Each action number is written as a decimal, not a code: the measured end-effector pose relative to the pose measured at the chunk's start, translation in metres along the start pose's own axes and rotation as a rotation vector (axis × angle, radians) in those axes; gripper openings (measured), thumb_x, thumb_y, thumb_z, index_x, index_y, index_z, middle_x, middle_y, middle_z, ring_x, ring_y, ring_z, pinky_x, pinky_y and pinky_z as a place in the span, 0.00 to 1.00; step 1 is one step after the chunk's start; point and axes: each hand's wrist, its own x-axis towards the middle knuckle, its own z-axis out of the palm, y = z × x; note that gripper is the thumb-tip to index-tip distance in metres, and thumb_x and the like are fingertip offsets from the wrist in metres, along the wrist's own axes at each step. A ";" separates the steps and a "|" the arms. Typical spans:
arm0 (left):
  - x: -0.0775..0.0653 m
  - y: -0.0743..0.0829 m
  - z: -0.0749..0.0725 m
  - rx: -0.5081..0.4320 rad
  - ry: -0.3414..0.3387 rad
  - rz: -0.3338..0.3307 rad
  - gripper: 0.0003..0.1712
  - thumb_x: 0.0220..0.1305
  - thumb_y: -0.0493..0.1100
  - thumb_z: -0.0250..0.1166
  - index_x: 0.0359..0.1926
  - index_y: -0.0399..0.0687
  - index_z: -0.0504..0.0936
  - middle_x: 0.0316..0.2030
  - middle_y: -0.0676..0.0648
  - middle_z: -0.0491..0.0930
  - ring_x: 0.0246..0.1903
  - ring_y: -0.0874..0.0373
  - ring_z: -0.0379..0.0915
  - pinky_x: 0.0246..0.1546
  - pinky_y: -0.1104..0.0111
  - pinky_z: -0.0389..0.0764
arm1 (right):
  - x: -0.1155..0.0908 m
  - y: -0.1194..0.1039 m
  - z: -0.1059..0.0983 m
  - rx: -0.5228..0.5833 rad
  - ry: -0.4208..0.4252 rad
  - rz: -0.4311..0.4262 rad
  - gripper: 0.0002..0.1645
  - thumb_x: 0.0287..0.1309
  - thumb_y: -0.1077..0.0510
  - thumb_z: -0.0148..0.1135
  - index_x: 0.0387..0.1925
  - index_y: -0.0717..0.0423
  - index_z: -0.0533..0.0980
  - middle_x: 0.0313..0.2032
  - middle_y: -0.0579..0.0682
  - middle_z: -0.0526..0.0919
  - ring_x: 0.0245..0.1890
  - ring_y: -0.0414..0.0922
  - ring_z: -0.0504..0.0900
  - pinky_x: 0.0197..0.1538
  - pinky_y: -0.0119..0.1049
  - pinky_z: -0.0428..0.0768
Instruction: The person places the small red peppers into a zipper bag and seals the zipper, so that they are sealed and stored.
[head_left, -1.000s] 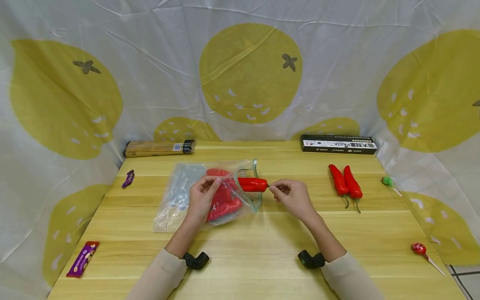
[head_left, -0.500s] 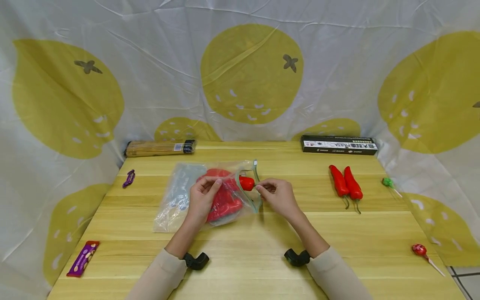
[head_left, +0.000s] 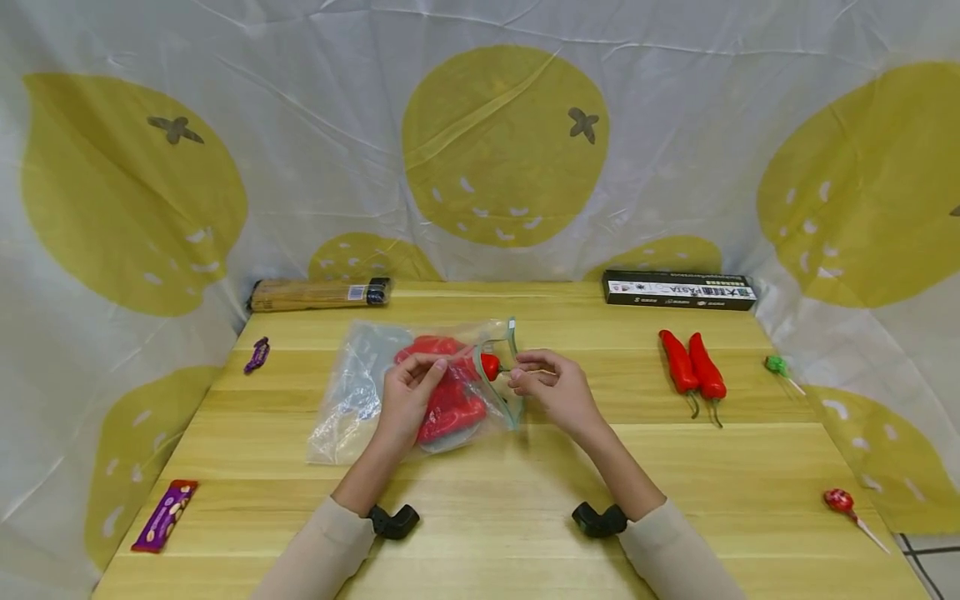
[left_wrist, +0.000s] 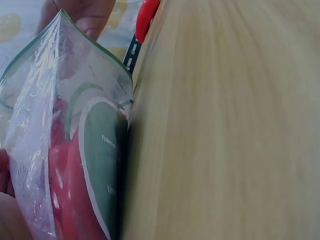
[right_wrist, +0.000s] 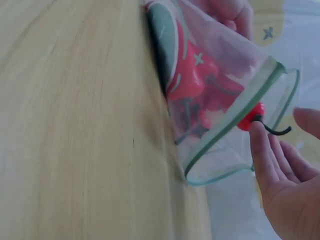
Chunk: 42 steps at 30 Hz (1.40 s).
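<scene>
A clear zip bag (head_left: 358, 383) with a green-edged mouth lies on the table, its opening facing right. My left hand (head_left: 405, 400) pinches the bag's upper side between thumb and fingers. Several red chili peppers (left_wrist: 75, 185) show through the plastic beside a printed green label (left_wrist: 104, 150). One more red chili pepper (right_wrist: 252, 116) is mostly inside, with its stem end poking out at the mouth. My right hand (right_wrist: 287, 175) touches that end with extended fingers. Its thumb stands apart, and the dark curved stem is free between them.
Two red chili peppers (head_left: 692, 367) lie at the right, near a green lollipop (head_left: 777, 365) and a red lollipop (head_left: 840, 500). Behind are a black pasta box (head_left: 678, 289) and a pack of thin sticks (head_left: 318, 295). Purple-wrapped sweets (head_left: 165, 517) lie at the left.
My right hand has moved left, pushing the chili pepper deeper into the bag, and its fingers have let go of the stem. My left hand has kept its pinch on the bag.
</scene>
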 end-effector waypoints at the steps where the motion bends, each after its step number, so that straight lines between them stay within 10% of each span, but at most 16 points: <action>1: 0.000 0.000 0.000 0.002 -0.001 -0.002 0.18 0.61 0.47 0.68 0.44 0.36 0.81 0.39 0.49 0.86 0.43 0.57 0.81 0.50 0.70 0.81 | -0.003 -0.002 -0.002 0.048 -0.012 -0.003 0.29 0.62 0.49 0.64 0.58 0.63 0.72 0.51 0.66 0.78 0.48 0.61 0.83 0.52 0.51 0.82; 10: 0.002 0.000 -0.003 -0.002 -0.006 -0.014 0.18 0.61 0.48 0.69 0.43 0.36 0.81 0.38 0.51 0.86 0.43 0.58 0.81 0.50 0.71 0.81 | -0.021 -0.005 -0.010 0.243 -0.049 -0.037 0.31 0.71 0.44 0.50 0.61 0.66 0.67 0.60 0.74 0.68 0.58 0.63 0.76 0.58 0.47 0.78; 26: 0.002 0.002 0.000 -0.019 0.003 -0.020 0.18 0.62 0.47 0.68 0.43 0.36 0.81 0.39 0.51 0.85 0.43 0.59 0.81 0.49 0.73 0.81 | -0.024 -0.002 -0.010 0.211 0.014 -0.085 0.31 0.74 0.45 0.45 0.62 0.69 0.65 0.61 0.68 0.72 0.65 0.64 0.69 0.64 0.45 0.73; 42: -0.001 0.003 0.000 -0.009 0.000 0.008 0.18 0.62 0.46 0.68 0.44 0.35 0.81 0.38 0.50 0.84 0.43 0.59 0.81 0.49 0.73 0.81 | -0.008 -0.003 0.030 0.276 -0.081 -0.093 0.38 0.76 0.39 0.34 0.66 0.69 0.61 0.65 0.71 0.66 0.68 0.62 0.66 0.68 0.50 0.67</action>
